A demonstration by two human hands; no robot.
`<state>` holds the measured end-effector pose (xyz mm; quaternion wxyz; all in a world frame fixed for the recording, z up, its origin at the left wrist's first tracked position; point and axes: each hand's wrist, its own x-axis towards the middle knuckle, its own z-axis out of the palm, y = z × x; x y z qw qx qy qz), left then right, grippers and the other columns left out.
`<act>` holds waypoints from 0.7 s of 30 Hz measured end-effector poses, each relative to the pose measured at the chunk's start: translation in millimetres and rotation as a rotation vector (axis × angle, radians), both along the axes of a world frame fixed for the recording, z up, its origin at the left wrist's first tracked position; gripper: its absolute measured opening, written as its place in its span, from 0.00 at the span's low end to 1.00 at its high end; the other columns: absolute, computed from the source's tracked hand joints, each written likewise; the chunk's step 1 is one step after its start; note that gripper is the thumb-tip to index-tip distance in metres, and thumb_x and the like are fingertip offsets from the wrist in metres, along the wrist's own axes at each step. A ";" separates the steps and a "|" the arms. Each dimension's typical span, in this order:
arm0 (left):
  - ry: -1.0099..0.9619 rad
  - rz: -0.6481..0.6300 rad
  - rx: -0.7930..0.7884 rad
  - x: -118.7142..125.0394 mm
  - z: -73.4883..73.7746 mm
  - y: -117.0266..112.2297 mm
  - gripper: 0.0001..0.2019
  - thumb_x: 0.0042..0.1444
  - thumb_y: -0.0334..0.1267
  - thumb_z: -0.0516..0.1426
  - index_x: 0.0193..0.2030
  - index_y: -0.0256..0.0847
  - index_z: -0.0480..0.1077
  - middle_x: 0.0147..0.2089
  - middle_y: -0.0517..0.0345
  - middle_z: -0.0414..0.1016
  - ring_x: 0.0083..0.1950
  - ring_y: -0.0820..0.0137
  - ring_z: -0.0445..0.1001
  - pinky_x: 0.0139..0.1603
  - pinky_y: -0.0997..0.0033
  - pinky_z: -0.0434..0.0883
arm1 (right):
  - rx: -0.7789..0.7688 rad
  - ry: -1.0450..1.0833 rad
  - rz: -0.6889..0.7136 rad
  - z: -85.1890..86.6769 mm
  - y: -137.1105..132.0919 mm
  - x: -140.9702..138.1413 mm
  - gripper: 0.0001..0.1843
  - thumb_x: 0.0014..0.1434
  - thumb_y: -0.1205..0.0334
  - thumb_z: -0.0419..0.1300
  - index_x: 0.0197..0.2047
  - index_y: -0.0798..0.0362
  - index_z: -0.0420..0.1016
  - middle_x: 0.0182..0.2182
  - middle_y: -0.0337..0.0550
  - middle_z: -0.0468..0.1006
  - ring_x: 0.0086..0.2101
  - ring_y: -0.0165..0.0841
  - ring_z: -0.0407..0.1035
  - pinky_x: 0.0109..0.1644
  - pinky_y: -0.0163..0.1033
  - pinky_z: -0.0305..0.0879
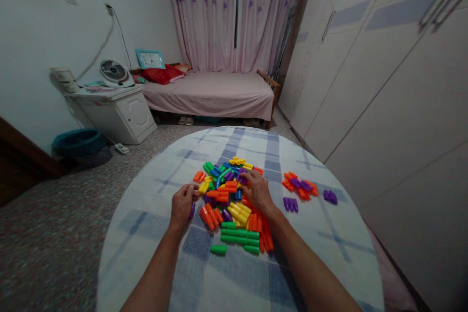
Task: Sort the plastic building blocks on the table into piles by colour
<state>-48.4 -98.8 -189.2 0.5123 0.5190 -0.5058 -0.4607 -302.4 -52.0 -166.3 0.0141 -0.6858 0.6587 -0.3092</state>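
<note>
A heap of plastic bullet-shaped blocks (228,195) in orange, green, yellow, purple and blue lies mid-table on a checked cloth. My left hand (183,204) rests at the heap's left edge, fingers curled, with a purple block (192,211) partly under it. My right hand (257,189) lies on the heap's right side, fingers bent down onto the blocks near a purple piece. What each hand grips is hidden by the fingers.
The round table (146,234) fills the near view. Apart to the right lie an orange-and-purple cluster (300,186) and two small purple pieces (290,204) (330,197). Beyond are a bed (212,92), a white cabinet with a fan (114,72), and wardrobes (383,83) to the right.
</note>
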 end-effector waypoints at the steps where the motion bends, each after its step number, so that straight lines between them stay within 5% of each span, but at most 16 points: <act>1: -0.004 0.003 0.004 -0.2 1.0 0.4 0.23 0.48 0.54 0.56 0.37 0.33 0.73 0.28 0.55 0.74 0.30 0.71 0.72 0.34 0.74 0.69 | 0.000 -0.010 -0.001 0.4 3.6 -0.5 0.19 0.54 0.69 0.59 0.50 0.49 0.73 0.45 0.46 0.73 0.48 0.40 0.65 0.53 0.48 0.60; 18: -0.046 0.014 -0.003 0.5 1.0 -1.4 0.23 0.48 0.53 0.56 0.38 0.33 0.73 0.28 0.54 0.74 0.30 0.70 0.73 0.34 0.73 0.71 | -0.133 -0.119 0.080 -18.1 48.2 -12.0 0.21 0.57 0.64 0.57 0.54 0.48 0.72 0.54 0.43 0.72 0.59 0.41 0.57 0.62 0.52 0.55; 21: -0.042 0.011 -0.013 0.4 1.6 -0.8 0.23 0.48 0.54 0.55 0.37 0.33 0.74 0.28 0.54 0.74 0.29 0.71 0.73 0.33 0.74 0.71 | -0.221 -0.062 -0.070 -9.0 53.3 -34.1 0.20 0.60 0.61 0.54 0.55 0.50 0.71 0.55 0.47 0.70 0.60 0.40 0.57 0.62 0.51 0.55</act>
